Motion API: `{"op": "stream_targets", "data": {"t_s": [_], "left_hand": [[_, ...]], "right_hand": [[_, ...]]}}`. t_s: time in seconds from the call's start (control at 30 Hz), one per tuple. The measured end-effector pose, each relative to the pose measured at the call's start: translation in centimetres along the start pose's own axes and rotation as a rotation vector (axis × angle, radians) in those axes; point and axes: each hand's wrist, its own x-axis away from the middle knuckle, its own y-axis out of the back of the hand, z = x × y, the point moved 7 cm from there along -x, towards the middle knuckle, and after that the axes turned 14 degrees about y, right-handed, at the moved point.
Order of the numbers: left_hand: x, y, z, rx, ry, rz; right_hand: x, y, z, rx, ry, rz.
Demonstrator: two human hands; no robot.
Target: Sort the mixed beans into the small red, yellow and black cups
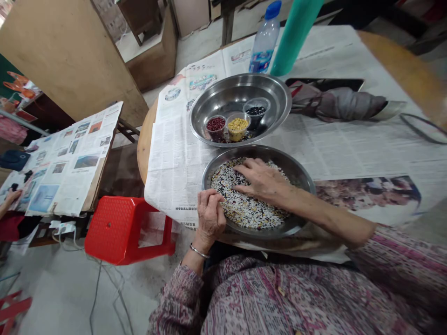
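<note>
A steel pan (300, 173) near the table's front edge holds a spread of mixed white, dark and yellow grains (244, 207). My right hand (260, 179) lies on the grains with its fingers stretched out toward the left. My left hand (210, 215) rests curled at the pan's left rim, fingers pinched together; what they hold is hidden. Behind stands a second steel pan (223, 95) with three small cups: red beans (215, 124), yellow grains (238, 124) and black beans (256, 110).
Newspaper (174, 153) covers the round table. A water bottle (265, 39), a green cylinder (295, 35) and a folded grey umbrella (335, 102) lie behind the pans. A red stool (122, 228) stands at the left, by another newspaper-covered table (66, 163) with another person's hand (9, 200).
</note>
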Motion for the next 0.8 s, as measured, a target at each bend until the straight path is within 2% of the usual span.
{"op": "stream_targets", "data": {"t_s": [0.13, 0.23, 0.3, 0.4, 0.5, 0.6, 0.7, 0.8], "left_hand": [[-0.1, 0.1, -0.2, -0.002, -0.016, -0.009], [0.0, 0.2, -0.2, 0.025, -0.013, -0.023], [0.0, 0.3, 0.0, 0.047, 0.018, -0.041], [0.1, 0.5, 0.3, 0.056, 0.050, -0.079], [0.2, 0.5, 0.3, 0.058, 0.049, -0.090], [0.1, 0.5, 0.3, 0.061, 0.059, -0.079], [0.0, 0.5, 0.1, 0.057, 0.062, -0.054], [0.1, 0.4, 0.1, 0.050, 0.059, -0.042]], "right_hand": [[-0.6, -1.9, 3.0, -0.290, 0.100, 0.111], [-0.3, -2.0, 5.7, -0.429, 0.184, 0.122], [-0.1, -1.9, 7.4, -0.439, 0.275, 0.119], [-0.3, -1.7, 8.9, -0.303, 0.402, 0.086], [-1.5, -1.9, 8.7, -0.127, 0.473, 0.039], [-3.0, -2.3, 7.2, 0.003, 0.474, 0.056], [-3.7, -2.0, 4.6, 0.093, 0.363, 0.117], [-2.7, -1.0, 2.1, 0.050, 0.244, 0.180]]}}
